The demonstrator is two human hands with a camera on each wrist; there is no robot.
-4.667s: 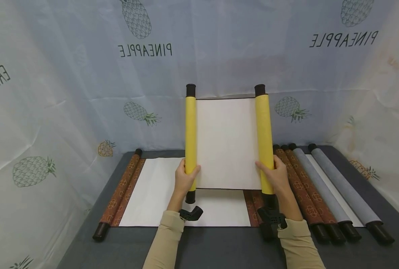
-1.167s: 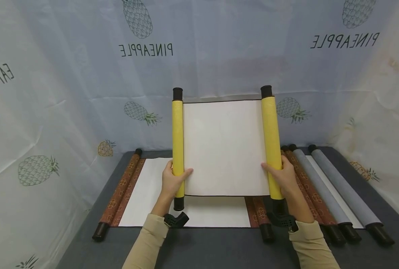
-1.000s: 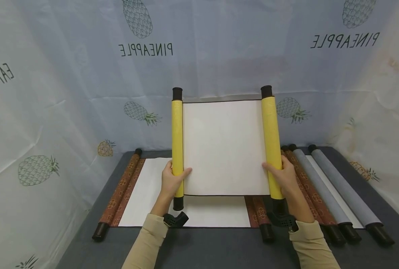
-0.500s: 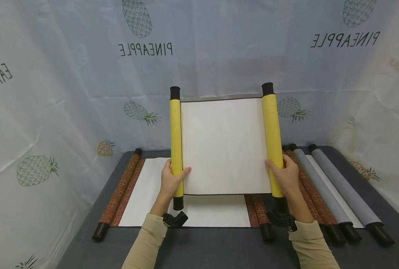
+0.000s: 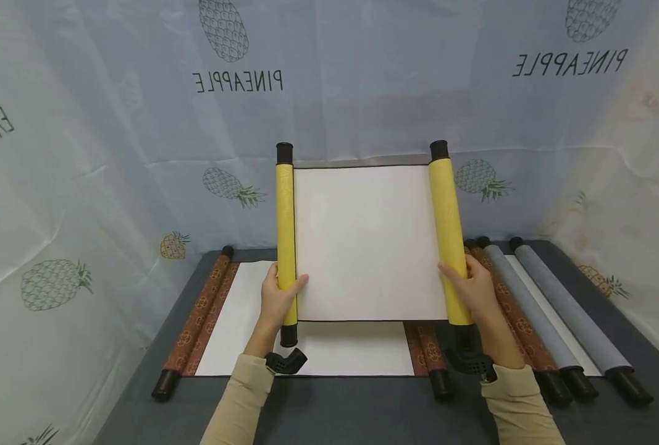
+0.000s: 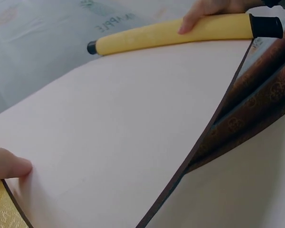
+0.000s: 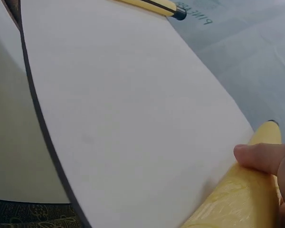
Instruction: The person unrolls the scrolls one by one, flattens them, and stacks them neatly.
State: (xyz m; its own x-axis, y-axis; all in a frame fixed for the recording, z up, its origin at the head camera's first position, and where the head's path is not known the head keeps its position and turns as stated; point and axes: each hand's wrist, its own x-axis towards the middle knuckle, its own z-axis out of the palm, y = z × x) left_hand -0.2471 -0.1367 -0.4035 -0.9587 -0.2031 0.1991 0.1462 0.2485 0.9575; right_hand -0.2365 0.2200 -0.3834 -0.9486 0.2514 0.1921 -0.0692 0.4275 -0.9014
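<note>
A yellow hanging scroll (image 5: 368, 241) with black roller ends is held up, partly unrolled, its blank white paper facing the head camera. My left hand (image 5: 276, 300) grips the thinner left roll near its lower end, thumb over the paper's edge. Around the thicker right roll curls my right hand (image 5: 474, 290), also low down. In the left wrist view the left thumb (image 6: 12, 164) lies on the white paper. The right wrist view has the right thumb (image 7: 261, 156) across the yellow roll. The scroll's lower edge overlaps a brown scroll lying open behind it.
The brown patterned scroll (image 5: 229, 321) lies spread on the dark grey table (image 5: 362, 408), its left roller (image 5: 196, 327) to the left. On the right lie another brown roll (image 5: 520, 327) and a grey scroll (image 5: 574, 315). A pineapple-print curtain (image 5: 362, 80) hangs behind.
Since the earliest frame both hands have drawn the yellow rolls apart, mostly the left one leftward, so more white paper shows. In the last half second the left roll shifts slightly farther left.
</note>
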